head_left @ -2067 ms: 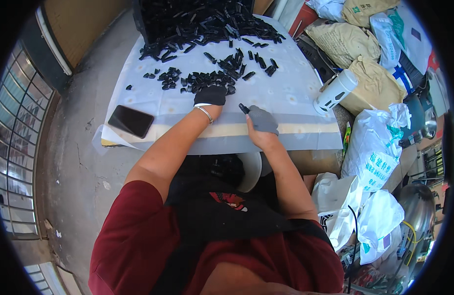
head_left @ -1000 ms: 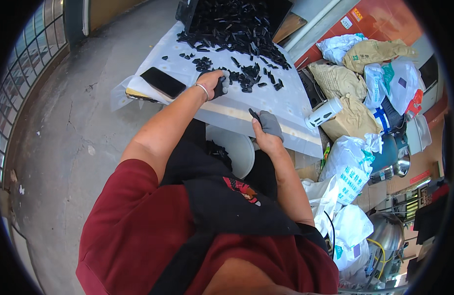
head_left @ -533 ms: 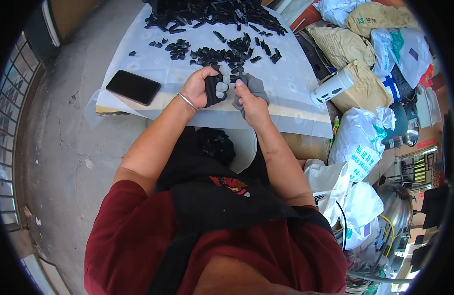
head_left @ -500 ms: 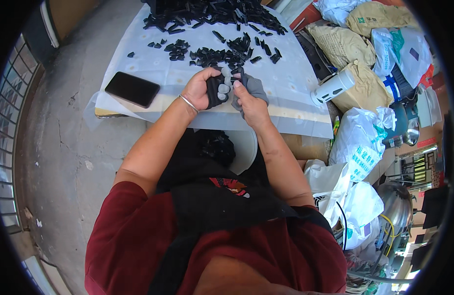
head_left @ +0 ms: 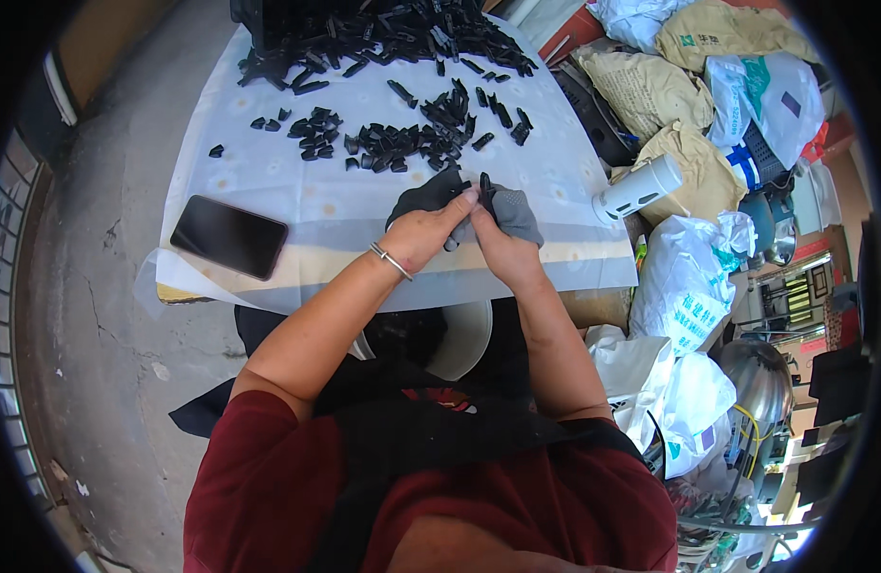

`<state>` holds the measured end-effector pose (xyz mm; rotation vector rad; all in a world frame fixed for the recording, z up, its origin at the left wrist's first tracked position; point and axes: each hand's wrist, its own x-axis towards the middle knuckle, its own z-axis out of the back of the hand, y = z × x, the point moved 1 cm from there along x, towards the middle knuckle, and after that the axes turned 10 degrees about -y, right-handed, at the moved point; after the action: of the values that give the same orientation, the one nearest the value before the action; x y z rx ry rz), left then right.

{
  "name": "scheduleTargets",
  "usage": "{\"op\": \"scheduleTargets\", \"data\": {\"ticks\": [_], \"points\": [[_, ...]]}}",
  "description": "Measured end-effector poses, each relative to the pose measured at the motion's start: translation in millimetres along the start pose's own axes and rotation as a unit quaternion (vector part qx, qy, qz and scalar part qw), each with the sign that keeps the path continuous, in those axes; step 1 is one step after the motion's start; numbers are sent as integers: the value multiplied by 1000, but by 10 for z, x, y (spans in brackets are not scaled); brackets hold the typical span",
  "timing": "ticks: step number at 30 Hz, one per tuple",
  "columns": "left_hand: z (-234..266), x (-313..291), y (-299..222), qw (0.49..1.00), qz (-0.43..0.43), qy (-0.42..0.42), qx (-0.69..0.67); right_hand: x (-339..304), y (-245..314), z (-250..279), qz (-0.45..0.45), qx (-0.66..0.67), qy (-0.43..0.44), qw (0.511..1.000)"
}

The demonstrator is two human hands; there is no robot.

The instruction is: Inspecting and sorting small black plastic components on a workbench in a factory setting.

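My left hand, in a dark glove that leaves the thumb bare, is closed over the near part of the table. Beside it my right hand, in a grey glove with a bare thumb, is closed too, and both thumbs come together. A small black plastic piece sticks up between them, pinched by the fingers. Which hand bears most of it I cannot tell. Just beyond the hands lie short black plastic pieces in a loose cluster, and a larger heap of longer ones covers the far end.
A phone lies on the white-covered table at the left. At its right edge is a white cylindrical cup. Below the near edge, a pale bucket holds something dark. Sacks and white bags crowd the right side.
My left hand has turned over, its back now showing where the fingertips faced up. The thumbs have met around the black piece. The whole view has shifted, showing more of the bucket.
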<state>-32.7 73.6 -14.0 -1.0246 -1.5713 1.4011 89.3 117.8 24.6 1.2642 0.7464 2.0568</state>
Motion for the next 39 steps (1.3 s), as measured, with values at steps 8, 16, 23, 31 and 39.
{"op": "scheduleTargets", "data": {"ticks": [8,16,23,31,39], "points": [[114,-121,23,956,56,52,-283,0,125,-11,113,-178,126,969],[259,-20,274,986,60,46,-148,55,129,67,80,-110,148,980],[427,-167,-18,982,-57,144,108,210,148,101,187,-174,385,887],[406,-140,-48,980,67,62,177,127,112,-54,105,-120,230,960],[432,-74,69,997,10,-42,64,88,131,32,173,-181,160,955]]}}
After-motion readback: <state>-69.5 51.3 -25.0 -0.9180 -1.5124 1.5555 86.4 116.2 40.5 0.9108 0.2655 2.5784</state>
